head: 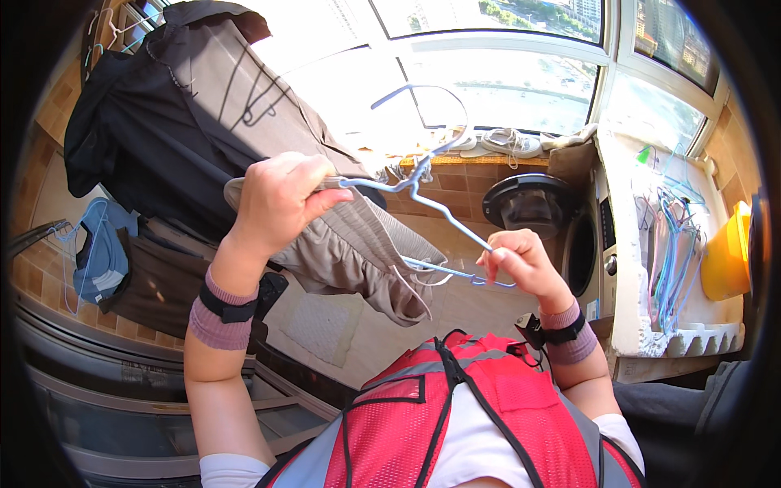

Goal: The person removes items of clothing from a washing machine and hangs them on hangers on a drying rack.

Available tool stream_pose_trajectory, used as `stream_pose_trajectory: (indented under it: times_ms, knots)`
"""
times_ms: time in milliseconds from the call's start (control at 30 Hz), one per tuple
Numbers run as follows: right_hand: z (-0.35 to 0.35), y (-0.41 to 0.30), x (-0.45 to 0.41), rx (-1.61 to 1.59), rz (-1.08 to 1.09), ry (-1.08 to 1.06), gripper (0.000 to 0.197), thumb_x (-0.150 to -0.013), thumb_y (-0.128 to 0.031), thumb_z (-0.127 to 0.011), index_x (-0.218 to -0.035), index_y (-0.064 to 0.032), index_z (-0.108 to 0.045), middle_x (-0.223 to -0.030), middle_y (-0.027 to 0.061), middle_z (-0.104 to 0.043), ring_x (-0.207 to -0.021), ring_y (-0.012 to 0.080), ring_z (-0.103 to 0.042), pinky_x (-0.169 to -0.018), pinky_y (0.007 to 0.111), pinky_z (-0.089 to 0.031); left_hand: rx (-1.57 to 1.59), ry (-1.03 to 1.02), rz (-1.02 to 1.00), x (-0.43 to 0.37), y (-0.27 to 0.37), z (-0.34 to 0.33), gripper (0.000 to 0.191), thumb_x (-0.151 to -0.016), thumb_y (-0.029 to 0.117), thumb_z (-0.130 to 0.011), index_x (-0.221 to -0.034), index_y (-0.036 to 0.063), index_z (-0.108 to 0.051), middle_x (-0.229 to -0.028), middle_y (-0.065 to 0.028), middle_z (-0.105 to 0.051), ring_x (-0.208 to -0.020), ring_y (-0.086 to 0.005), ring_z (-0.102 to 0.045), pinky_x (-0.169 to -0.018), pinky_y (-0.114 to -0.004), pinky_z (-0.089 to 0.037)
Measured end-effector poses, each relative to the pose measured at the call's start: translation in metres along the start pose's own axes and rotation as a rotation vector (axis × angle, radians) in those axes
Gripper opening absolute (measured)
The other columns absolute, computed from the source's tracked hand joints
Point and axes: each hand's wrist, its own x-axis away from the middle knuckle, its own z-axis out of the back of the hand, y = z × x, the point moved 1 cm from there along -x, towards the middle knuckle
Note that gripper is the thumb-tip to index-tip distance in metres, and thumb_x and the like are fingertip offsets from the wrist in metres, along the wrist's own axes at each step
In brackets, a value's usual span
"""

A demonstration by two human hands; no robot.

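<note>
My left hand (280, 198) grips the gathered waistband of a pair of beige-grey trousers (341, 256), together with one end of a light-blue wire hanger (417, 174). The hanger's hook points up toward the windows. Its lower bar passes by the opened waistband, and a pale drawstring (410, 282) dangles there. With thumb and fingers, my right hand (518, 265) pinches the other corner of the hanger, which is outside the trousers. The far end of the hanger inside my left hand is hidden.
Dark jackets or shirts (134, 134) hang at the left, near a blue garment (100, 262) on a hanger. A washing machine's round door (531, 204) stands open. Shoes (511, 143) line the window ledge. On the white counter (628, 329) lie several hangers (674, 244) beside a yellow bucket (726, 256).
</note>
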Motion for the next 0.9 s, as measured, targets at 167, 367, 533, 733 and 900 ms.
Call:
stream_pose_trajectory:
  times_ms: [167, 367, 533, 733, 900]
  knots:
    - [0.013, 0.027, -0.025, -0.815, -0.108, 0.135, 0.053, -0.1, -0.046, -0.036, -0.109, -0.0005, -0.062, -0.108, 0.0143, -0.063, -0.079, 0.0152, -0.059, -0.072, 0.029, -0.048, -0.036, 0.046, 0.105, 0.012, -0.008, 0.02, 0.029, -0.079, 0.028, -0.074, -0.075, 0.0048, -0.056, -0.062, -0.0111, -0.053, -0.056, -0.0301, -0.054, -0.051, -0.036, -0.042]
    - [-0.057, 0.068, -0.052, -0.338, -0.372, -0.402, 0.037, -0.092, -0.012, -0.057, -0.127, -0.0033, -0.053, -0.1, 0.0038, -0.061, -0.069, 0.0092, -0.059, -0.066, 0.024, -0.051, 0.045, 0.026, 0.215, 0.025, -0.009, 0.026, 0.027, -0.082, 0.025, -0.072, -0.078, 0.0029, -0.056, -0.062, -0.0116, -0.053, -0.056, -0.0297, -0.054, -0.052, -0.035, -0.042]
    - [-0.064, 0.094, -0.053, 0.087, -0.456, -0.652, 0.025, -0.083, -0.017, -0.067, -0.101, 0.0004, -0.063, -0.073, 0.0077, -0.065, -0.062, 0.0178, -0.065, -0.056, 0.031, -0.051, -0.024, 0.088, 0.357, 0.052, -0.016, 0.045, 0.026, -0.085, 0.022, -0.069, -0.08, 0.0017, -0.055, -0.061, -0.0118, -0.053, -0.056, -0.029, -0.053, -0.051, -0.034, -0.041]
    - [-0.023, 0.076, -0.06, 0.687, 0.121, -0.389, 0.017, -0.075, -0.018, -0.069, -0.082, -0.0033, -0.062, -0.078, 0.0147, -0.063, -0.074, 0.0347, -0.062, -0.066, 0.043, -0.049, -0.147, 0.046, 0.51, 0.11, -0.03, 0.046, 0.029, -0.087, 0.024, -0.067, -0.077, 0.0018, -0.052, -0.063, -0.0135, -0.055, -0.058, -0.033, -0.054, -0.051, -0.038, -0.041]
    - [0.005, 0.034, -0.078, 0.794, 0.219, -0.257, 0.014, -0.075, -0.014, -0.068, -0.077, -0.0031, -0.059, -0.076, 0.0117, -0.061, -0.075, 0.0335, -0.061, -0.066, 0.042, -0.049, -0.233, 0.02, 0.518, 0.145, -0.031, 0.037, 0.028, -0.085, 0.026, -0.068, -0.078, 0.0036, -0.053, -0.065, -0.0136, -0.057, -0.062, -0.0343, -0.057, -0.053, -0.041, -0.043]
